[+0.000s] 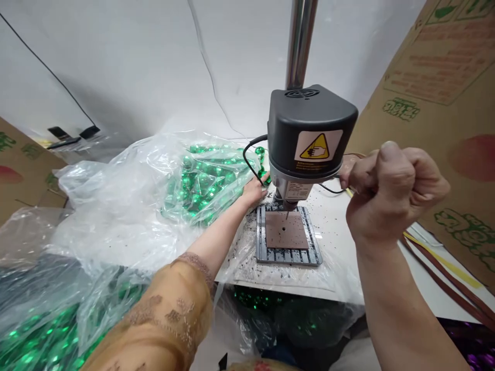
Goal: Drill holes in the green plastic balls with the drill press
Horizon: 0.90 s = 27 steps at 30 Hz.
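Note:
A small bench drill press stands before me, its dark motor head [309, 131] raised on a chrome column [300, 46]. Its thin bit points down over a brown square plate [282, 237] with a dark hole, lying on the slotted metal base [315, 255]. My right hand [394, 188] is closed at the press's right side, around the feed handle, whose grip is mostly hidden. To the left of the press, my left hand [254, 192] reaches back with fingers apart, at shiny green balls [260, 151]; the fingertips are partly hidden behind the cable.
A clear plastic bag [127, 180] holds many green balls at left, and more lie below the table edge. Cardboard boxes [436, 103] flank both sides. Dark shavings scatter around the base. Brown and yellow strips [448, 273] lie at right. A black cable [247, 154] loops from the motor.

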Available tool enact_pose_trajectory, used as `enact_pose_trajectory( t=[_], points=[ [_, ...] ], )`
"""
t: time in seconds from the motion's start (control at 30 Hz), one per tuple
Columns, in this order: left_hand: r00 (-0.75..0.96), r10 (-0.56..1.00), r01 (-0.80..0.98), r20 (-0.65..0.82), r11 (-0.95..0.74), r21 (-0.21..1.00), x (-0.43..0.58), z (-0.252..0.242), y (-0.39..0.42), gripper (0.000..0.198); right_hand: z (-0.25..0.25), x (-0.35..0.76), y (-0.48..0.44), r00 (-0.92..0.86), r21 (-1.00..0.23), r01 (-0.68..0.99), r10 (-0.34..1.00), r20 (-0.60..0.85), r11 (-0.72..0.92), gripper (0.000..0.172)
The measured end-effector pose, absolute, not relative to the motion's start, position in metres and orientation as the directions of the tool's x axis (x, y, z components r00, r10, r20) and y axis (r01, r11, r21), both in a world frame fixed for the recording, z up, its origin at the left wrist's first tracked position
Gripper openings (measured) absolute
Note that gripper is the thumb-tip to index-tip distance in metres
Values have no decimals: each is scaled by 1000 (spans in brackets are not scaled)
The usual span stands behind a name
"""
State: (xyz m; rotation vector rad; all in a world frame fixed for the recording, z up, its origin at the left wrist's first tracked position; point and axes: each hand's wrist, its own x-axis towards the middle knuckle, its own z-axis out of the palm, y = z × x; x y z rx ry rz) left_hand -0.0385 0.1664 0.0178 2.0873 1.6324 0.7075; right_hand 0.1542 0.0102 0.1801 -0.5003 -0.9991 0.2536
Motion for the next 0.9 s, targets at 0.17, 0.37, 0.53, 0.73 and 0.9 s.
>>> enact_pose_trajectory(
  t=[0.17, 0.37, 0.53, 0.73, 0.9],
  points=[
    [186, 976, 704, 117, -215, 677, -33, 17, 193, 42, 182, 153, 10, 503, -472, 1, 407, 762, 882, 39],
    [234, 957, 551, 174, -278, 787, -38, 12, 198, 44, 184, 151, 9, 498, -490, 54, 402, 768, 870, 39],
    [173, 964, 443, 202, -260, 858, -43, 11, 172, 45, 183, 151, 9, 521, -501, 85, 391, 759, 861, 43],
    [6, 997, 153, 78, -78, 985, -55, 23, 107, 39, 180, 151, 10, 525, -481, 44, 389, 757, 876, 43],
    [138, 987, -197, -88, 115, 974, -60, 33, 46, 60, 181, 150, 10, 547, -483, 28, 391, 740, 875, 40]
  ],
)
